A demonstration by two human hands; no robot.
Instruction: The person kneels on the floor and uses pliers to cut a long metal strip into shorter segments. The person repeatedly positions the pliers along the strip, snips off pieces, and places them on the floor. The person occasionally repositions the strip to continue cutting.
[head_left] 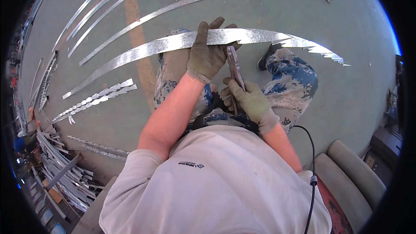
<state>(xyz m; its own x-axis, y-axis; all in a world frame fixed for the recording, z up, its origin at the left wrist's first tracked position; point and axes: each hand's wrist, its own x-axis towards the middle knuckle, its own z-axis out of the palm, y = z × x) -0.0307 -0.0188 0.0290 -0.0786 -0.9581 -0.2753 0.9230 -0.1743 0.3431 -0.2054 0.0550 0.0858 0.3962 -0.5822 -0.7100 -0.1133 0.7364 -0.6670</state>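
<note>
A long, shiny galvanized metal strip (143,50) lies across in front of my knees. Its right part (318,48) has a sawtooth row of notches and folded tabs. My gloved left hand (207,56) grips the strip near its middle, the thumb over the face and fingers behind it. In my gloved right hand (249,97) is a metal plier-like hand tool (233,64), its jaws pointing up at the strip's lower edge just right of my left hand. Whether the jaws touch the metal, I cannot tell.
Several plain strips (169,8) lie on the green floor beyond. Notched strips (97,96) lie at the left, above a heap of metal scrap (65,169). A black cable (313,156) runs down my right side, near grey cushioned rolls (351,169).
</note>
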